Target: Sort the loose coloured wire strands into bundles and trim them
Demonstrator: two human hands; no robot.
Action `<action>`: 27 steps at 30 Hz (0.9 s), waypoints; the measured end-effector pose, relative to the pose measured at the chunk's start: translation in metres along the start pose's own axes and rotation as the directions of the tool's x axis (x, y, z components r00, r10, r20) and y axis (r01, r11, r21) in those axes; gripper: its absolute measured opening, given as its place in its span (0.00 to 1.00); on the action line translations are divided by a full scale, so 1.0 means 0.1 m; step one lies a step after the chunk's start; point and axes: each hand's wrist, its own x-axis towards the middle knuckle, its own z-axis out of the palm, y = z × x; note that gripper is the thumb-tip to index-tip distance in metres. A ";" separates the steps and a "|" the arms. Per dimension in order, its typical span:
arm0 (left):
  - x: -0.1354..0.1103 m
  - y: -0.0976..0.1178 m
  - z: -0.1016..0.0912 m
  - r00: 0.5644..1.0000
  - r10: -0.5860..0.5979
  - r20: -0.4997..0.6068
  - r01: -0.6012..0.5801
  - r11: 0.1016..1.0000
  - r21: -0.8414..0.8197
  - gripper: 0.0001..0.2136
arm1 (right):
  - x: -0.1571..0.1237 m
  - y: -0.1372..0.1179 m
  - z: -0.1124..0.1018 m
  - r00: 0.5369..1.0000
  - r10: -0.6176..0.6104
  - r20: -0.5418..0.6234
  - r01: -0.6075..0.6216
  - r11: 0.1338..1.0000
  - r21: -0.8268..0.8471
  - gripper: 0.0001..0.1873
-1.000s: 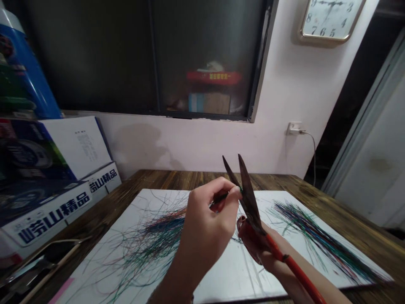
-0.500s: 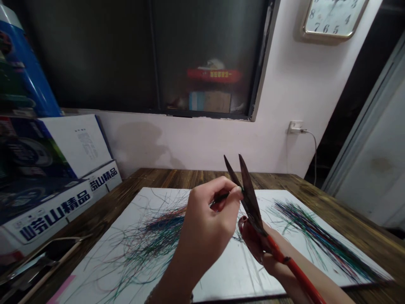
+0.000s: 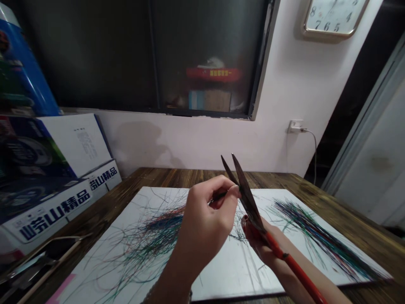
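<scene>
My left hand point(image 3: 209, 215) is closed in a pinch on a small bundle of thin dark-green strands, mostly hidden by the fingers. My right hand point(image 3: 262, 240) is wrapped round a pair of scissors point(image 3: 248, 198) with red handles. The blades point up and away, partly apart, with the left fingertips right beside them. Cut bits of strand point(image 3: 238, 233) lie on the white board point(image 3: 228, 270) below the hands. To the left spreads a loose, tangled pile of coloured strands point(image 3: 158, 232); a straighter bundle of coloured strands point(image 3: 322, 240) lies to the right.
Beneath the board is a dark wooden table point(image 3: 177, 174). Boxes point(image 3: 63, 181) and a blue container point(image 3: 31, 71) stand at the left. A tray with metal tools point(image 3: 34, 266) sits at the near left. Behind are a wall socket with a cable point(image 3: 296, 126) and a window.
The scissors have shifted slightly left, and their tips are a little closer together. My left hand has moved slightly left, still pinching the strands. More dark bits show on the board between the hands.
</scene>
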 end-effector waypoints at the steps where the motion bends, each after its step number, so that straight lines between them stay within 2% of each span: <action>1: -0.01 0.00 0.00 1.000 0.000 0.002 0.000 1.000 0.001 0.11 | 0.00 -0.01 0.00 1.000 0.018 0.008 -0.018 1.000 -0.004 0.03; 6: -0.03 0.01 0.00 1.000 -0.006 0.006 0.006 1.000 -0.017 0.11 | -0.01 -0.06 -0.05 0.997 0.029 0.066 -0.031 0.999 0.028 0.04; 14: -0.02 0.02 0.00 1.000 -0.006 -0.002 0.006 0.999 -0.032 0.10 | -0.01 -0.01 -0.06 0.997 -0.025 0.067 0.020 0.998 0.065 0.08; 20: -0.03 0.01 0.03 1.000 0.012 -0.021 -0.014 0.995 -0.099 0.09 | 0.00 -0.12 -0.07 0.989 0.101 0.109 -0.109 0.992 0.068 0.11; 22: -0.03 0.01 0.03 1.000 0.012 -0.028 -0.015 0.994 -0.106 0.08 | -0.02 -0.18 -0.09 0.983 0.108 0.149 -0.121 0.989 0.087 0.10; 26: -0.03 0.03 0.04 0.999 0.019 -0.040 -0.024 0.994 -0.106 0.10 | -0.01 -0.19 -0.14 0.954 0.014 0.299 -0.087 0.968 0.235 0.04; 27: -0.04 0.04 0.05 0.999 0.022 -0.044 -0.026 0.995 -0.100 0.10 | 0.00 -0.16 -0.14 0.952 -0.006 0.306 -0.082 0.958 0.276 0.06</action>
